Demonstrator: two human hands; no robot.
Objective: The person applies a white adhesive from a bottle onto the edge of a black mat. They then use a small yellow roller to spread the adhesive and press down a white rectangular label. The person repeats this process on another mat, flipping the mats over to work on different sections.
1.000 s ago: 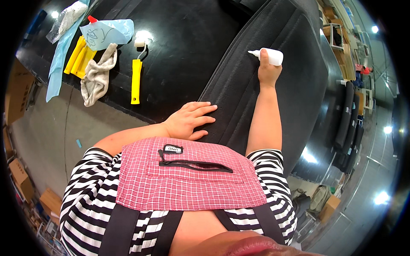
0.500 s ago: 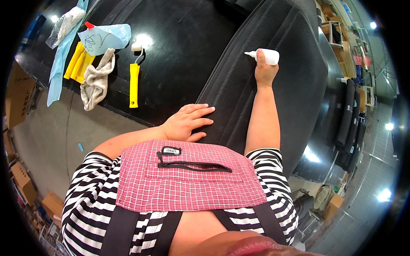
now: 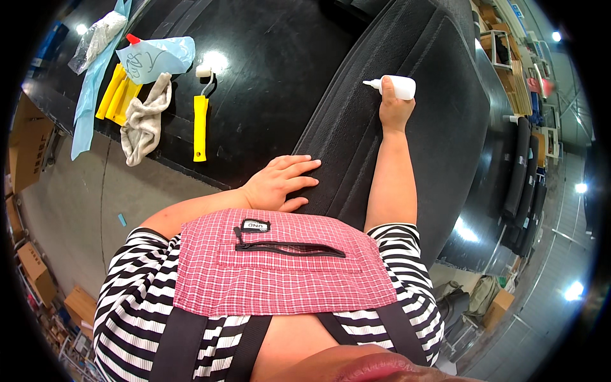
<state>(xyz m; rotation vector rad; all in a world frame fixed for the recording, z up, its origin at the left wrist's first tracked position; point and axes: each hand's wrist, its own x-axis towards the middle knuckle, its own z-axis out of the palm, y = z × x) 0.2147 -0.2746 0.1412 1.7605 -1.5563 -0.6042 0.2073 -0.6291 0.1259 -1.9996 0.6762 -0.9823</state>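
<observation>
A white squeeze bottle (image 3: pixel 402 87) with a pointed nozzle lies sideways in my right hand (image 3: pixel 396 113), its fingers wrapped round it and the thumb on top. The nozzle points left, over the textured black sheet (image 3: pixel 439 146) that has long raised seams. I cannot tell whether the tip touches the sheet. My left hand (image 3: pixel 280 183) rests flat at the sheet's left edge, fingers spread and holding nothing.
A small roller with a yellow handle (image 3: pixel 200 127) lies on the glossy black table (image 3: pixel 267 76). Left of it are a crumpled beige cloth (image 3: pixel 145 124), yellow handles (image 3: pixel 116 95) and a light-blue plastic sheet (image 3: pixel 159 58). Black rolls (image 3: pixel 519 169) lie at the right.
My right hand and the bottle have shifted very slightly toward me. My left hand stays in place.
</observation>
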